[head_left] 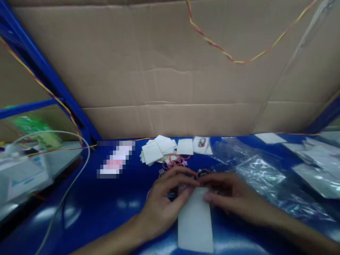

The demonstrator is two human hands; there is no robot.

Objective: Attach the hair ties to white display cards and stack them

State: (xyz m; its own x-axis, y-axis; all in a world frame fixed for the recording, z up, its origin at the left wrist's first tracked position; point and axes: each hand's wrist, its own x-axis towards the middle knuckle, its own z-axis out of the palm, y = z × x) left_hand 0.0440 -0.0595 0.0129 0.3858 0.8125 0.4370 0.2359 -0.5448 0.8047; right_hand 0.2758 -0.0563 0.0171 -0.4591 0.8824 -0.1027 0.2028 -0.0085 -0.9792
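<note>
At card [196, 226] top edge, left hand [164, 200]

text: none legible | white card [195, 219]: blank | small card [202, 142]: mark unreadable | green packet [39, 132]: blurred

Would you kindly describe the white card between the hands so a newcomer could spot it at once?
Look at the blue table below the cardboard wall. Near its front edge, the left hand and right hand meet at the top of a white card. Unlike the small cards heaped at the back, it is larger, blank and lies alone.
</note>
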